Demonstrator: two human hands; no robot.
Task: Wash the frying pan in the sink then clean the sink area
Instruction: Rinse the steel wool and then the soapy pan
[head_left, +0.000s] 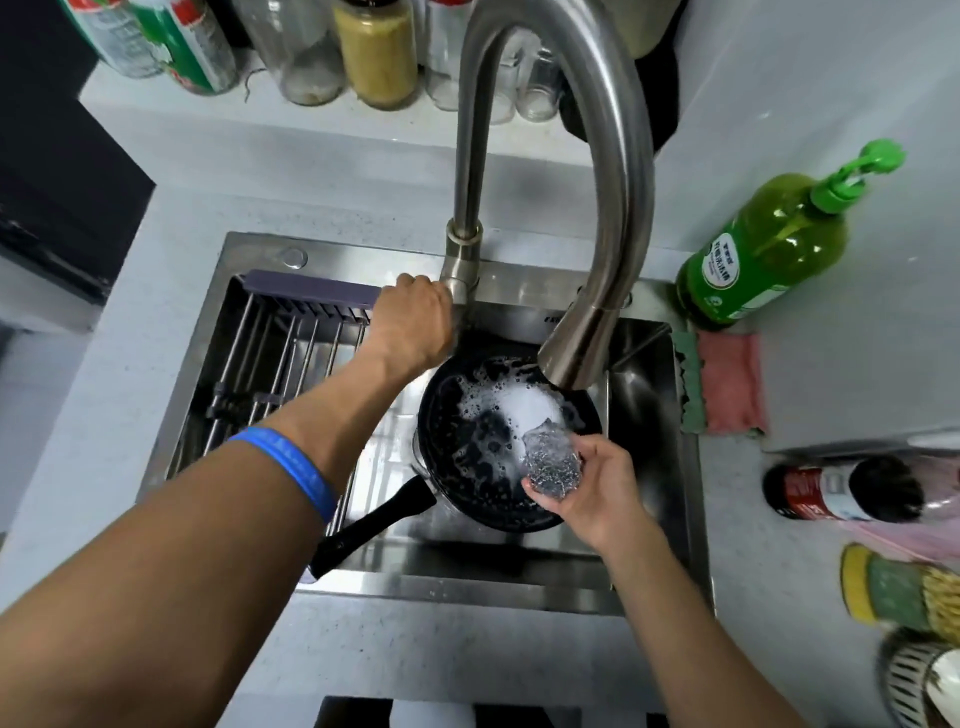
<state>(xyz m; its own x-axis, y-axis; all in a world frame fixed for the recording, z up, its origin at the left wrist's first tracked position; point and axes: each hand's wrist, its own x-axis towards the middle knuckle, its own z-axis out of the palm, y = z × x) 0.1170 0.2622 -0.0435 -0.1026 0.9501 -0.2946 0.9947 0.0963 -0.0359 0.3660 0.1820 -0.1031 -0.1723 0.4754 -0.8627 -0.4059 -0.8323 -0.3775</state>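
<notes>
A black frying pan (457, 431) lies in the steel sink (447, 587), its handle (369, 525) pointing to the lower left. White foam and water cover the pan's inside under the faucet spout (576, 353). My right hand (592, 493) holds a steel wool scrubber (551, 460) over the pan's right side. My left hand (415, 325) reaches to the faucet's base and grips the lever there; the lever itself is hidden by my fingers.
A metal drying rack (280, 364) spans the sink's left half. A green dish soap bottle (763, 254) and a pink cloth (727, 384) lie right of the sink. Jars and bottles line the back ledge. Bottles and a sponge lie at far right.
</notes>
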